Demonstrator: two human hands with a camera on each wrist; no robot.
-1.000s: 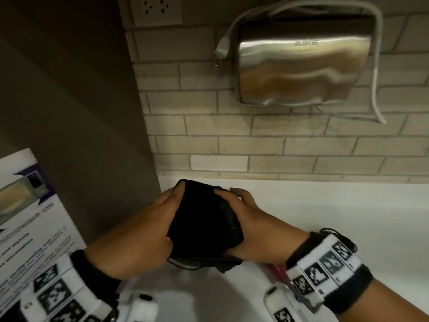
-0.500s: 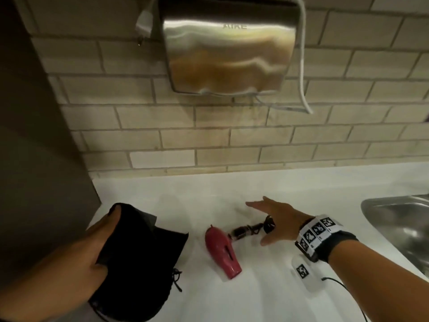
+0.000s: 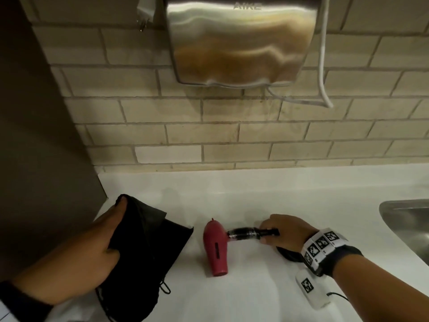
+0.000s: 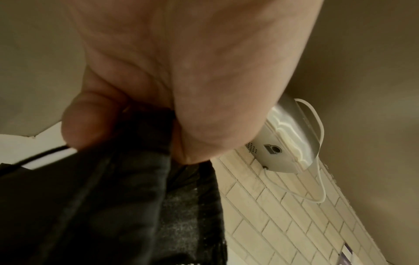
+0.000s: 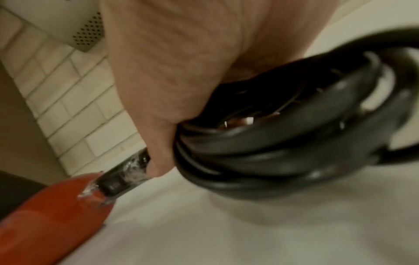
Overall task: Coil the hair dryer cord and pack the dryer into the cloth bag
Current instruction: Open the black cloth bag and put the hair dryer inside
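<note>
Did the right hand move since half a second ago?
Yes. The right hand moved toward the red hair dryer on the counter and now grips its black handle.

1. A white counter (image 3: 267,194) ran across the lower half of the head view, under a brick wall.
2. A black cloth bag (image 3: 148,249) lay on it at lower left.
3. A red hair dryer (image 3: 216,247) lay at lower centre, its black handle (image 3: 243,234) pointing right.
4. A coiled black cord (image 5: 283,147) rested just right of the handle.
5. A steel sink (image 3: 408,224) was set in at the right edge.
</note>
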